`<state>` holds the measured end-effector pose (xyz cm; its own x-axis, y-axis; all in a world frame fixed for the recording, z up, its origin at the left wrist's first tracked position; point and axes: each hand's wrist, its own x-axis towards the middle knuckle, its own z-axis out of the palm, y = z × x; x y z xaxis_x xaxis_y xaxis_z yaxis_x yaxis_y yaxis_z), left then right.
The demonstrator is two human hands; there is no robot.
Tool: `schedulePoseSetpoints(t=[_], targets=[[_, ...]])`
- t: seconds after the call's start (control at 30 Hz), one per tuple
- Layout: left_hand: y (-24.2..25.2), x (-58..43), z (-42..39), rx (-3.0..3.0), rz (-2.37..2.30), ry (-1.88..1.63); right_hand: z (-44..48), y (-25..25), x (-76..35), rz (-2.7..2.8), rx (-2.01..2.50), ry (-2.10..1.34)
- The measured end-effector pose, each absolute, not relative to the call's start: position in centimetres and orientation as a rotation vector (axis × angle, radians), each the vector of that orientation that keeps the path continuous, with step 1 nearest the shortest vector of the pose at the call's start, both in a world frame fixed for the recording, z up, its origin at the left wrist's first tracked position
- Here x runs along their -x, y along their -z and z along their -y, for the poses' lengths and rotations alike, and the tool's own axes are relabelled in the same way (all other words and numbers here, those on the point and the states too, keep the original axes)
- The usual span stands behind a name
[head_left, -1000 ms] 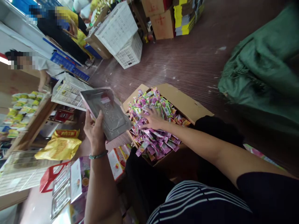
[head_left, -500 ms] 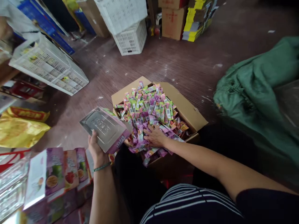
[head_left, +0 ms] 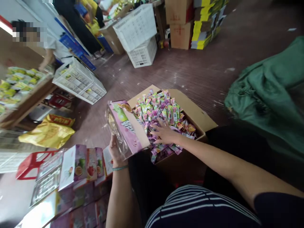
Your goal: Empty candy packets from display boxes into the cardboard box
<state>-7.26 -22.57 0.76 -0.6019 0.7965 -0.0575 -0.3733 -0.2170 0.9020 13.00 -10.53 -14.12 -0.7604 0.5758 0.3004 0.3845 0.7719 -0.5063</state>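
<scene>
My left hand (head_left: 116,154) grips a purple fruit-printed packaging box (head_left: 128,126) with a clear plastic tray along its left side. The box is tilted, its printed face turned up, beside the left edge of an open carton (head_left: 194,109). Heaped in that carton are many small purple, green and pink sachets (head_left: 163,109). My right hand (head_left: 165,132) lies palm down on the heap with fingers spread; no sachet shows gripped in it.
Printed boxes (head_left: 80,163) stand in rows at lower left, near clear plastic trays (head_left: 46,185). A yellow bag (head_left: 48,131) and white crates (head_left: 79,82) lie beyond. Green sheeting (head_left: 263,85) is at right. A co-worker (head_left: 51,47) is by a table at upper left.
The box in my left hand has turned, so its printed face shows instead of the tray's flat side. My right hand remains on the sachets, fingers spread wider. The view has swung left.
</scene>
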Motion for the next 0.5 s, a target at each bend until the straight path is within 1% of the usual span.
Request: schedulePoseSetpoints(t=[0.1,0.17,0.23,0.3,0.33,0.4,0.47,0.5], targets=[[0.2,5.4,23.2,-0.571,-1.227,-1.924,13.2,12.1,-17.2,1.982,0.711,-0.940],[1.0,3.5,23.1,-0.591,-1.246,-1.897,15.7,10.5,-19.9,1.723,0.619,-1.181],[1.7,0.4,23.1,-0.709,-1.259,-1.804,18.3,9.2,-21.9,1.584,0.573,-1.347],[2.6,-3.5,23.5,-0.957,-1.257,-1.647,20.7,8.6,-23.6,1.413,0.624,-1.459],[3.1,-5.5,23.9,-1.105,-1.243,-1.548,21.7,8.8,-24.5,1.289,0.685,-1.480],[4.2,-8.6,24.8,-1.363,-1.203,-1.310,23.2,10.1,-27.4,1.025,0.849,-1.416],[5.1,-9.9,25.4,-1.574,-1.254,-1.081,24.3,12.3,-32.1,0.798,1.022,-1.233],[5.5,-9.8,25.5,-1.673,-1.353,-0.997,24.8,13.5,-35.1,0.732,1.110,-1.090]])
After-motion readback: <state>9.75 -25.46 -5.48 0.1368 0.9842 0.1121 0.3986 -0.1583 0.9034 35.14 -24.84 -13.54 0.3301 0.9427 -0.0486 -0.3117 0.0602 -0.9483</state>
